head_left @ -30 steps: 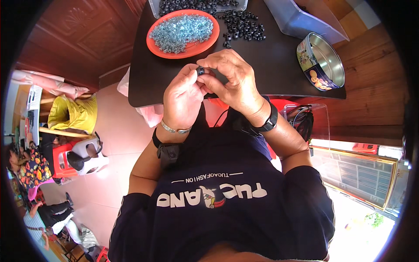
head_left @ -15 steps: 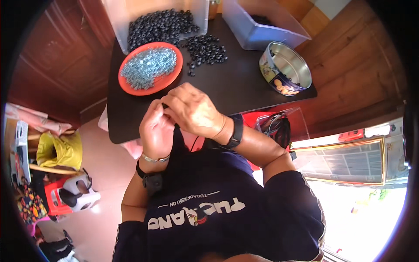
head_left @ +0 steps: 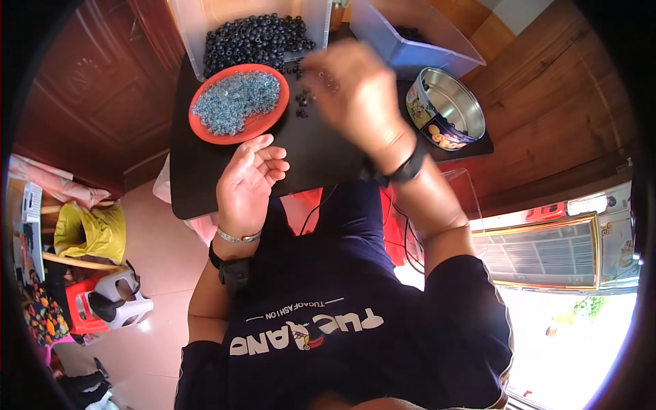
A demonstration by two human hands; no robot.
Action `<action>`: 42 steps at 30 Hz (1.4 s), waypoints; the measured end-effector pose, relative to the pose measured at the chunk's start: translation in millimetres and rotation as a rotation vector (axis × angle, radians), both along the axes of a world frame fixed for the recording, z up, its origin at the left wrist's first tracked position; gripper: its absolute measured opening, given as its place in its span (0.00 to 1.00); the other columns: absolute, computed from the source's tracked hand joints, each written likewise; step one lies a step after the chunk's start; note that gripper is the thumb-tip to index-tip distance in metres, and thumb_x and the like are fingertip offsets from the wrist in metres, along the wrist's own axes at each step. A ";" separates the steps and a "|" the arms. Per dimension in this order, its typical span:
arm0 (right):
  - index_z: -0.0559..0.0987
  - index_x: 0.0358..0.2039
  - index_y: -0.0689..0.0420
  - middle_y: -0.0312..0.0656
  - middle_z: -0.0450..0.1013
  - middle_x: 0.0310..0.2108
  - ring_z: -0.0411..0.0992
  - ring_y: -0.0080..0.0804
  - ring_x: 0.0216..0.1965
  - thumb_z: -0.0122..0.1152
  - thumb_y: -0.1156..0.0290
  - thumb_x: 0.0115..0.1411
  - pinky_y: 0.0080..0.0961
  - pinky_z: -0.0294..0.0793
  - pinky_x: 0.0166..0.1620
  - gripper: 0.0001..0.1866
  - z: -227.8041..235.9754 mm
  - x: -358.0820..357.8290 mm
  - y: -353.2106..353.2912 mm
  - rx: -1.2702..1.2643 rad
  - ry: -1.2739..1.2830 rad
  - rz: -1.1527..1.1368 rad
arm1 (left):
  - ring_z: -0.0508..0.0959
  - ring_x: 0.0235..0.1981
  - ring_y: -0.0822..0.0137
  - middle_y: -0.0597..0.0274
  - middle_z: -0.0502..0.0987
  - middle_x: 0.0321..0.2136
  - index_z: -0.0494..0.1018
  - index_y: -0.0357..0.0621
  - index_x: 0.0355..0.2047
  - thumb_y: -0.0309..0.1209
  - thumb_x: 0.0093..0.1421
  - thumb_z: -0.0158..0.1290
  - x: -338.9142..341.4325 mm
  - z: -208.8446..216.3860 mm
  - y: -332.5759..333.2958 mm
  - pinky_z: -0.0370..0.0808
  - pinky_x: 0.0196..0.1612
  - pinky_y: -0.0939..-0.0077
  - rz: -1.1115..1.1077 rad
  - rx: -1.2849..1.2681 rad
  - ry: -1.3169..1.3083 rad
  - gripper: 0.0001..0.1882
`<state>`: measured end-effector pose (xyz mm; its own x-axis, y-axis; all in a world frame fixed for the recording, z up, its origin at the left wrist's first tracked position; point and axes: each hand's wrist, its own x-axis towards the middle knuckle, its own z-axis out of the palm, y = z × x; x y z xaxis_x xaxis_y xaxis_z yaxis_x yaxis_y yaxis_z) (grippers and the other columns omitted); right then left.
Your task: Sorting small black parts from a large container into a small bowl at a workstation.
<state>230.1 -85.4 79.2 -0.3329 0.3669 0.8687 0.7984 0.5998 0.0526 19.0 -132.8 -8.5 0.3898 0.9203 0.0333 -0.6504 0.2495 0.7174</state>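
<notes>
We see a dark table (head_left: 328,154). Beyond our left hand (head_left: 247,181) an orange plate (head_left: 239,102) of silvery washers rests on it. Under our right hand (head_left: 355,92) lie loose black rings (head_left: 301,99); just right of it stands a round tin (head_left: 445,108). Two clear bins (head_left: 253,31) sit farthest out.

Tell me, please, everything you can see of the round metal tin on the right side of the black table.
The round tin is a shallow, lidless container with a shiny silver inside, seemingly metal, and an outer wall printed in dark blue with yellow pictures. It stands near the right edge of the black table, appearing tilted so its open mouth faces the camera. The inside looks mostly bare; a few small dark bits may lie near its rim. A clear plastic bin stands just behind it. Neither hand touches it; the blurred right hand is nearest.
</notes>
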 end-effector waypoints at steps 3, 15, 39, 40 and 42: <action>0.79 0.35 0.58 0.49 0.75 0.33 0.73 0.48 0.36 0.62 0.71 0.48 0.36 0.74 0.39 0.12 54.1 49.1 43.2 0.107 0.097 -0.313 | 0.75 0.36 0.65 0.55 0.75 0.36 0.69 0.36 0.46 0.36 0.64 0.41 -5.5 -6.4 1.0 0.70 0.41 0.74 0.022 -0.058 -0.007 0.18; 0.81 0.36 0.52 0.47 0.77 0.34 0.74 0.44 0.40 0.58 0.61 0.53 0.36 0.73 0.43 0.13 -31.2 98.2 129.9 -0.572 -0.033 -0.394 | 0.75 0.34 0.64 0.55 0.75 0.34 0.70 0.37 0.38 0.34 0.63 0.41 -7.3 -13.2 0.1 0.71 0.40 0.73 0.009 -0.115 -0.010 0.13; 0.77 0.38 0.59 0.32 0.73 0.32 0.70 0.17 0.33 0.65 0.81 0.51 0.15 0.72 0.39 0.12 -40.1 4.1 7.8 -1.202 0.631 0.636 | 0.75 0.36 0.64 0.57 0.75 0.35 0.69 0.38 0.40 0.37 0.64 0.41 6.5 -10.9 13.4 0.70 0.39 0.73 -0.093 -0.042 0.005 0.15; 0.77 0.38 0.59 0.32 0.73 0.33 0.70 0.17 0.34 0.65 0.81 0.51 0.15 0.72 0.39 0.12 -47.2 -2.4 0.7 -1.180 0.635 0.681 | 0.75 0.36 0.64 0.57 0.75 0.35 0.69 0.38 0.40 0.37 0.64 0.41 8.9 -7.6 13.4 0.70 0.39 0.73 -0.090 -0.052 0.014 0.15; 0.77 0.38 0.59 0.31 0.72 0.37 0.70 0.17 0.36 0.65 0.81 0.52 0.17 0.72 0.42 0.12 -55.1 -13.9 -9.8 -1.165 0.629 0.628 | 0.76 0.33 0.66 0.58 0.76 0.33 0.71 0.37 0.40 0.35 0.62 0.43 11.7 -3.3 11.4 0.71 0.37 0.75 -0.054 -0.036 0.006 0.14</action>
<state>216.2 -95.2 24.1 -0.3857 0.8886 0.2484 0.1033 0.3091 -0.9454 30.7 -121.4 -11.9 0.4392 0.8984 -0.0023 -0.6306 0.3101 0.7114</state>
